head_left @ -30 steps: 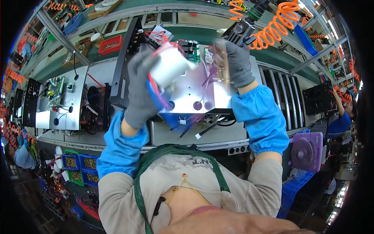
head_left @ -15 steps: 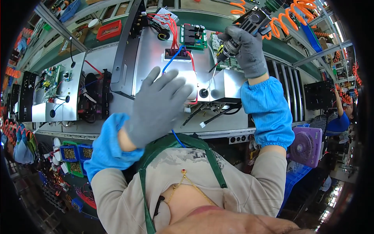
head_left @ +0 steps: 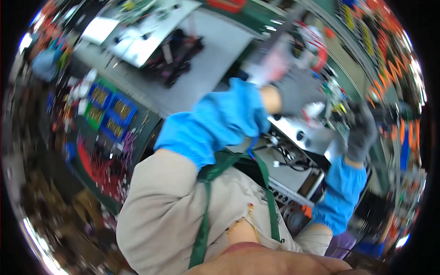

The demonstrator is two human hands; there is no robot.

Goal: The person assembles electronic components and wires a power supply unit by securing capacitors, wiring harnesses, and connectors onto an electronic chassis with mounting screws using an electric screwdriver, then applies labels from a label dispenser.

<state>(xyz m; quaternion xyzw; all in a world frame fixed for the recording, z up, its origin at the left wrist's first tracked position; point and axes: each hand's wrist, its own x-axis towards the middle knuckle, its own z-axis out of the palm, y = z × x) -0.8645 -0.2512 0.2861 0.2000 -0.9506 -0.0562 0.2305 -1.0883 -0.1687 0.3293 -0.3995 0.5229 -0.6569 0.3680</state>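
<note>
A metal chassis [head_left: 293,130] with wires and a green circuit board [head_left: 338,95] lies on the bench at the right, blurred. Over it is my left hand [head_left: 300,94] in a grey glove, near red wiring and a white part; its fingers are smeared by motion. At the right edge of the chassis, beside the board, is my right hand [head_left: 361,133], also gloved in grey. It is closed around a dark power screwdriver [head_left: 387,112], whose outline is badly smeared. Whether the tip touches anything does not show.
A second metal chassis [head_left: 151,43] with a board stands at the upper left, a dark assembly [head_left: 174,57] beside it. Blue bins [head_left: 121,110] of small brass-coloured parts sit at the left. Orange coiled hoses [head_left: 389,78] hang at the right. Loose cables [head_left: 286,158] stick out at the chassis's near side.
The whole view has turned, so the bench now slants down to the right. My left hand, spread near the chassis's front before, has reached over it toward the board. My right hand has come lower.
</note>
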